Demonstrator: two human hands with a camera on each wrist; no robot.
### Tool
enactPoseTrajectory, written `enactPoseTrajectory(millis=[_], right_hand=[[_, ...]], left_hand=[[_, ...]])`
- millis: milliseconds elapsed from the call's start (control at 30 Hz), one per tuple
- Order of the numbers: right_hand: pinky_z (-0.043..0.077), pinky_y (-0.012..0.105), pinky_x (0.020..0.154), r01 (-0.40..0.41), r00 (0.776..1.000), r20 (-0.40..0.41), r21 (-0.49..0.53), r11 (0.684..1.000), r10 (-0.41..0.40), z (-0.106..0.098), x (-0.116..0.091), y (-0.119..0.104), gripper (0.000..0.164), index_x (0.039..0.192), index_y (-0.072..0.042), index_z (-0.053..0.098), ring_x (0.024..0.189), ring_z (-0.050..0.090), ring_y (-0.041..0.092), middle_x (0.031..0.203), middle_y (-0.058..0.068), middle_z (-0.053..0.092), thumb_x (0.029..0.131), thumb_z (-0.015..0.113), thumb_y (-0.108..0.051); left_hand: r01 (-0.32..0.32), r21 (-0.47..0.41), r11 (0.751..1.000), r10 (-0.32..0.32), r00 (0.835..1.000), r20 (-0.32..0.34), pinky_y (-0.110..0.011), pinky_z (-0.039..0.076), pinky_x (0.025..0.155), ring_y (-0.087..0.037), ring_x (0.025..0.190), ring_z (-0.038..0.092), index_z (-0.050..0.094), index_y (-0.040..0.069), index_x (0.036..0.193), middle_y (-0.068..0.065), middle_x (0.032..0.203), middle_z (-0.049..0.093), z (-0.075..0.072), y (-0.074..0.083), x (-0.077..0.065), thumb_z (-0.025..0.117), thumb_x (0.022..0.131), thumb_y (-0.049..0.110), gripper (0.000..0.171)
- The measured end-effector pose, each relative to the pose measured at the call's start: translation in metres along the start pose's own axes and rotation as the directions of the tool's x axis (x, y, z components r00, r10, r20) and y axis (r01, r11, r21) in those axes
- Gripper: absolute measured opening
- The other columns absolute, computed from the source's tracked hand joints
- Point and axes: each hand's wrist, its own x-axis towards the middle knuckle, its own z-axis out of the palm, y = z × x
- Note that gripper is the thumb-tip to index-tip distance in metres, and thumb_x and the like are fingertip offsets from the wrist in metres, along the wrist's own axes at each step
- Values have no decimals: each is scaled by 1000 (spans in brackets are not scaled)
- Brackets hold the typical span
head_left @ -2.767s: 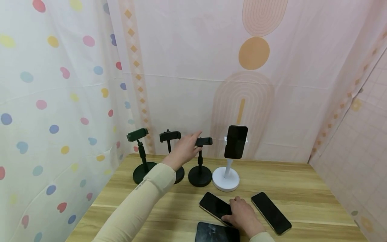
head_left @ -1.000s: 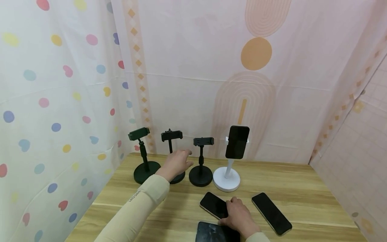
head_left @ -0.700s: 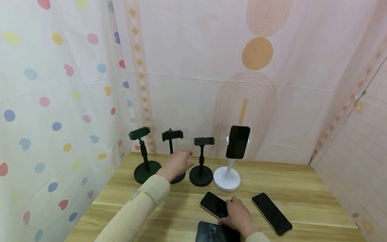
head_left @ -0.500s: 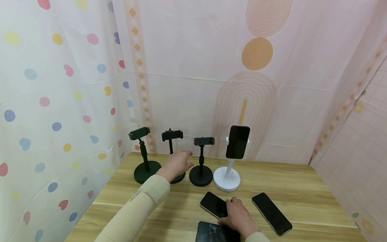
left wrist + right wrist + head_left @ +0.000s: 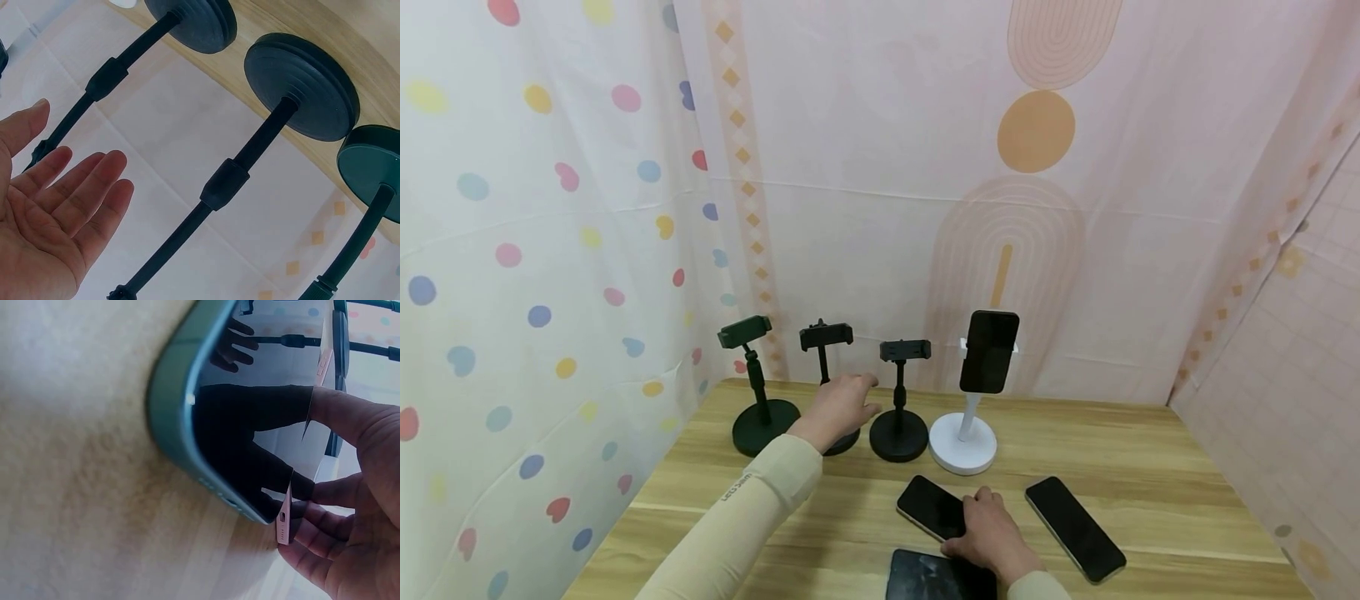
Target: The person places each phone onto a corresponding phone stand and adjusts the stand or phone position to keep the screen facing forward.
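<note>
While a green stand (image 5: 756, 379) stands at mid-left of the frame, the left hand (image 5: 835, 408), fingers extended and holding nothing, hangs in front of a black stand (image 5: 826, 336). At lower centre, a phone (image 5: 930, 507) lies on the counter (image 5: 1165, 483); it should prove light, stiff, slick and breakable, best taken by its long edges. The right hand (image 5: 991, 535) grips its near end between thumb and fingers. Farther right lies a second phone (image 5: 1075, 530).
</note>
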Motion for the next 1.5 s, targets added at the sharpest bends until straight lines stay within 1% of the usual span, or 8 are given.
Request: enactPoseTrajectory(millis=[200,367,567,733,867,1000,1367,1500], right_hand=[[47,52,82,-13,1000,28,-5,1000,13,-3,0,-1,63,112,10,61,93,48,35,104,20,49,74,88,-33],[47,52,82,6,999,32,-9,1000,-5,-3,2,1,62,109,10,62,92,49,35,103,21,51,73,88,-34],[47,52,81,20,999,47,-42,999,-18,-3,5,4,62,106,7,63,90,51,35,100,20,52,73,88,-39],[48,51,78,39,999,36,-64,997,-36,-3,5,5,60,100,6,64,83,53,33,93,17,52,71,88,-41],[48,50,77,39,999,30,-61,997,-37,-3,5,5,59,97,6,64,81,53,32,91,17,52,70,88,-41],[48,50,77,31,999,30,-51,998,-30,-4,6,5,58,97,6,64,80,53,31,90,16,52,70,88,-40],[49,49,75,29,999,26,-43,999,-28,-5,6,3,59,96,6,64,78,53,30,89,16,52,68,88,-40],[49,48,73,34,999,16,-38,999,-34,-4,7,3,58,95,6,64,76,53,29,88,16,52,67,89,-39]], left_hand=[[1,-3,1000,-1,1000,1,-45,53,87,-28,106,66,64,4,128,-13,123,66,0,0,-1,72,93,25,41],[1,-1,1000,-1,1000,1,-44,53,87,-28,107,65,64,5,128,-13,123,66,1,-1,-1,72,93,26,42],[-1,-6,1000,1,1000,7,-44,53,87,-29,108,65,64,5,128,-14,123,66,2,-1,-1,71,94,26,41],[-11,-18,1000,12,1000,3,-44,52,89,-29,110,64,63,3,129,-14,125,65,3,-3,0,71,94,26,43],[-21,-21,1000,21,1000,-1,-44,51,92,-29,111,64,62,2,129,-15,125,65,5,-5,1,71,94,26,44],[-19,-26,999,18,1000,-10,-44,51,92,-30,111,64,61,2,130,-15,125,65,5,-6,2,71,94,26,45],[-26,-32,999,24,998,-61,-45,50,95,-33,116,61,58,0,134,-18,129,62,1,-6,3,69,95,27,49],[-23,-36,999,21,997,-71,-45,50,94,-33,113,62,57,-1,135,-20,128,62,-1,-6,3,69,95,27,50]])
